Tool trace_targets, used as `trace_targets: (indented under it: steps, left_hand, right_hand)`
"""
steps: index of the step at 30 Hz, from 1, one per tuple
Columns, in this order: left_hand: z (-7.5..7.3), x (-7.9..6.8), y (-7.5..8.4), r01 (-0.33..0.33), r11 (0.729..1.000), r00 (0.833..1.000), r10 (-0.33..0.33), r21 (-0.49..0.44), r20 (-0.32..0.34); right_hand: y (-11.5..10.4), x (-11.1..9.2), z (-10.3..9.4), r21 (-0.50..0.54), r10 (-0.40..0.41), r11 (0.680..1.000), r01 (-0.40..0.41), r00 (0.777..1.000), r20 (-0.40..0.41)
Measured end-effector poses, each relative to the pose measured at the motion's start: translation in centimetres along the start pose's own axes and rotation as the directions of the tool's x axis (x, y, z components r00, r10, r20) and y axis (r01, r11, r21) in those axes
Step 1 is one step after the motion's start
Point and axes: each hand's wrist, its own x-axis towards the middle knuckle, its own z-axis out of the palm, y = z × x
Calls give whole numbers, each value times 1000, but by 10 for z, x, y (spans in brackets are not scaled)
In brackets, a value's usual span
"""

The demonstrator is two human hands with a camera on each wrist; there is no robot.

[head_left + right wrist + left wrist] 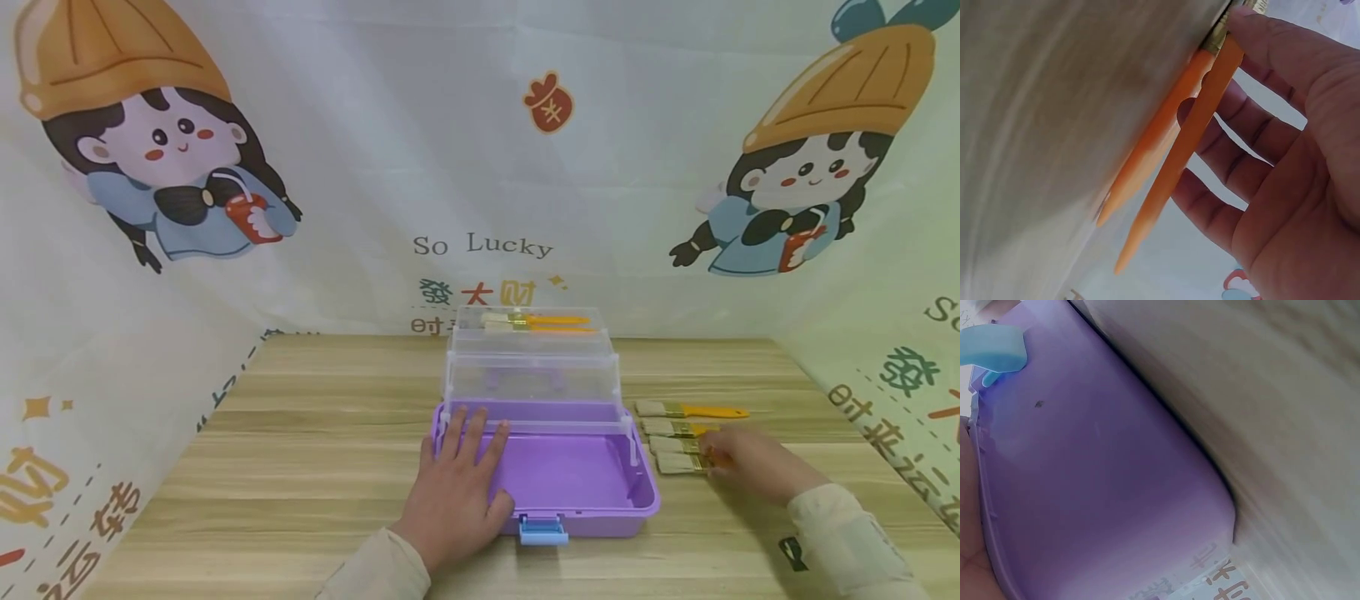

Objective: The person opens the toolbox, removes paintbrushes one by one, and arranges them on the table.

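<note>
A purple storage box [600,525] stands open on the table, its clear tiered trays [532,343] raised behind. My left hand [457,492] lies over its front left corner with fingers spread straight inside. Two paintbrushes [558,320] with orange handles lie in the top tray. Right of the box, several flat paintbrushes [712,411] form a row, bristles to the left. My right hand [757,462] pinches the nearest paintbrush [1175,159] close to its metal ferrule; its handle tilts up from the table. Another orange handle [1154,137] lies behind it.
A light-blue latch [543,532] hangs on the box's front. The wood-grain table [300,467] extends to both sides. Printed cloth [360,167] hangs behind and at the sides. A small black mark or item [792,553] lies near the right sleeve.
</note>
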Motion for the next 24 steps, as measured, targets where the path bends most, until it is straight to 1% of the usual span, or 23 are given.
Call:
trace_targets:
  steps: [6,10,15,20,24]
  left_hand:
    - [1,-1,0,6,1000,1000,-5,-7,12]
    - [2,-1,0,6,1000,1000,-6,-2,17]
    - [2,-1,-1,2,1000,1000,-2,10,5]
    - [2,-1,0,0,1000,1000,0,5,-8]
    - [1,0,0,2,1000,1000,-2,2,-5]
  right_hand:
    - [-1,-3,4,-14,28,1000,-28,999,22]
    - [-2,-4,6,-4,29,1000,-29,999,40]
    - [-3,-2,8,2,22,1000,-22,999,42]
    - [-2,-2,5,10,38,999,-38,999,23]
    - [-4,0,-4,47,35,998,-35,999,8]
